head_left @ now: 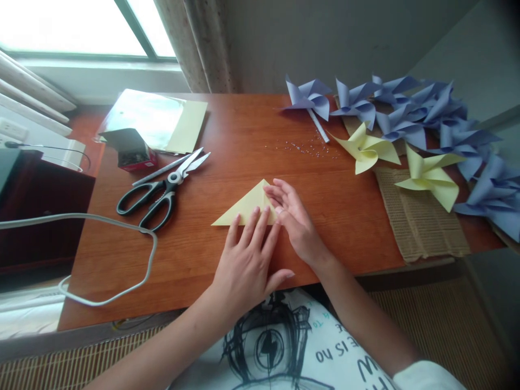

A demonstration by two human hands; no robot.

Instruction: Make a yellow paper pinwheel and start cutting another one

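Shirt print (284,346): nearest you, a black line drawing and some letters; only "IS NO" reads, upside down, the rest is cut off.
Left hand (247,254): your fingers lie spread and flat on the lower edge of the folded paper, pinching nothing, only pressing it to the table.
Right hand (290,214): open too, fingers together, its edge laid along the right side of the triangle, touching the paper.
Folded paper (246,208): a pale yellow triangle, flat on the table (195,254) just ahead of you, near the middle, its right corner hidden under your hands.
Crease advice: keep the left hand still as the anchor, check that the edges meet, then run the right fingertips along the fold from the middle outward; a slip here would likely leave the crease crooked.
Scissors (162,192): black-handled, blades shut, lying left of the paper, well apart from it.
Small box (132,151): red, open, beyond the scissors; its label is too small to read.
Paper sheets (162,119): yellow stack at the far left.
Pinwheels (406,124): blue and yellow, finished, heaped far right, no writing on them.
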